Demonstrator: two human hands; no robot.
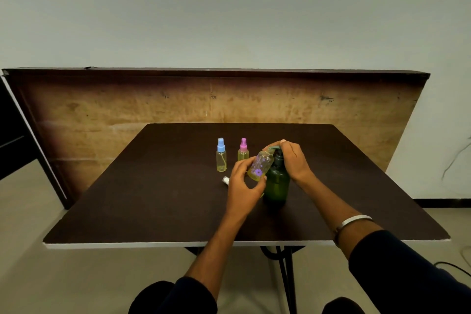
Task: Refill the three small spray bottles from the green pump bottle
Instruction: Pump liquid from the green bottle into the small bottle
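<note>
The green pump bottle (277, 184) stands upright near the middle of the dark table (158, 206). My right hand (293, 159) rests on top of its pump head, fingers curled over it. My left hand (242, 183) holds an uncapped small bottle with purple flowers (261, 165), tilted with its mouth up against the pump spout; yellowish liquid sits in it. A small white cap (225, 180) lies on the table just left of my left hand. Two more small spray bottles stand behind: one with a blue cap (221, 155) and one with a pink cap (243, 150).
A large wooden board (127, 104) leans upright behind the table's far edge. The table's white front edge (127, 245) runs across below my forearms. A metal bangle (353, 222) is on my right wrist. Black table legs (283, 275) show beneath.
</note>
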